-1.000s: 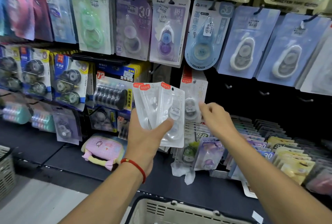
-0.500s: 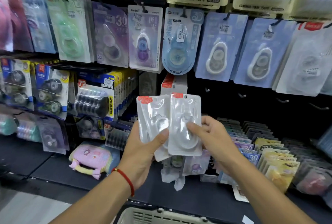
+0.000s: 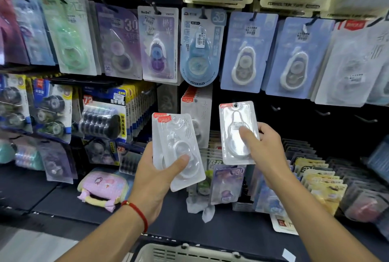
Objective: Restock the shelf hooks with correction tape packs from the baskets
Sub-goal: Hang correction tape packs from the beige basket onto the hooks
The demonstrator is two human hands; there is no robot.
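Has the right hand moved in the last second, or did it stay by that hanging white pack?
Yes. The right hand has pulled one clear pack off the left hand's stack and carried it rightward, away from the hanging white packs, towards the bare hooks.

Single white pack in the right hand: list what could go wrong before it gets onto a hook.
1. The right hand pinches the single pack at its lower half, hang hole free at the top; it may tilt and miss a bare hook.
2. The left hand holds the fanned stack of packs with one thumb across it; a loose pack might slip towards the basket.
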